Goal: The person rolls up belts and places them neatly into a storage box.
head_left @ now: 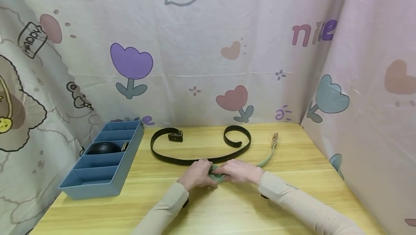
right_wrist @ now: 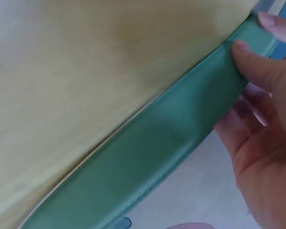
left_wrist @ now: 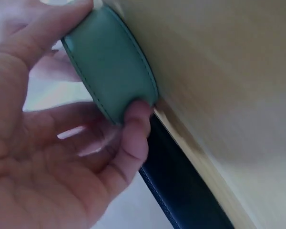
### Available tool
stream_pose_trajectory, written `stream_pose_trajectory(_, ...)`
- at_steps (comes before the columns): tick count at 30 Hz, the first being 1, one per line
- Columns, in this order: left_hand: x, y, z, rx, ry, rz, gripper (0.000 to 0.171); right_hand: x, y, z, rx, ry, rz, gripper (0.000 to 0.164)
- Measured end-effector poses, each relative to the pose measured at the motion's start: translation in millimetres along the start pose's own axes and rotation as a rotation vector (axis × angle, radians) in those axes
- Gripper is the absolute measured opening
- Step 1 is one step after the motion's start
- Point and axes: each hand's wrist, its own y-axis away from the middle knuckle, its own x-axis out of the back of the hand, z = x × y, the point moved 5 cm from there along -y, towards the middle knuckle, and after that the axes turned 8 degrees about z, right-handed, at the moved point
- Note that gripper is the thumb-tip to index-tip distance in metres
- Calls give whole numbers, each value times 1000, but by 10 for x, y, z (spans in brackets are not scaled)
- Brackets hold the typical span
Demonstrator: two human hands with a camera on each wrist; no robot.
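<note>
A green belt is partly rolled into a coil standing on its edge at the middle of the table. My left hand grips the coil from the left, and in the left wrist view thumb and fingers curl about its stitched outer face. From the other side my right hand pinches the belt close to the coil; in the right wrist view the green strap runs away from its thumb. The loose end extends right to a gold-coloured buckle. Just behind the hands lies a black belt, unrolled on edge.
A blue-grey divided box stands at the left, holding a coiled black belt in one compartment. The black belt's buckle lies toward the back. A patterned curtain hangs along the table's back edge.
</note>
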Motion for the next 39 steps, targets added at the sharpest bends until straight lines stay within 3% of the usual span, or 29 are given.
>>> stream_pose_trajectory(6,-10,9,-2,-63,46,-47,48,5,23,21,24,-10,46,31)
stream_pose_trajectory(13,-40,28,30,32,-33,35,49,2,15,-5,17,-36,57,32)
stream_pose_trajectory(16,-30,21,30,11,-74,51,43,20,22,0,25,-26,54,35)
stream_pose_trajectory(21,-6,10,31,-74,41,-50,38,41,67,23,21,-41,52,39)
stream_pose_trajectory(24,-1,15,34,-70,74,-78,40,34,75,26,17,-44,82,36)
stream_pose_trajectory(30,-11,31,83,-12,-49,6,49,-26,57,33,-15,-45,126,37)
stream_pose_trajectory(33,-27,17,90,-13,-95,14,46,-34,56,37,-13,-45,117,36)
stream_pose_trajectory(36,-23,-7,69,-44,-80,-9,40,-6,56,50,2,-30,102,35)
stream_pose_trajectory(39,-8,-19,53,-100,-3,-48,41,28,50,59,19,-25,90,35)
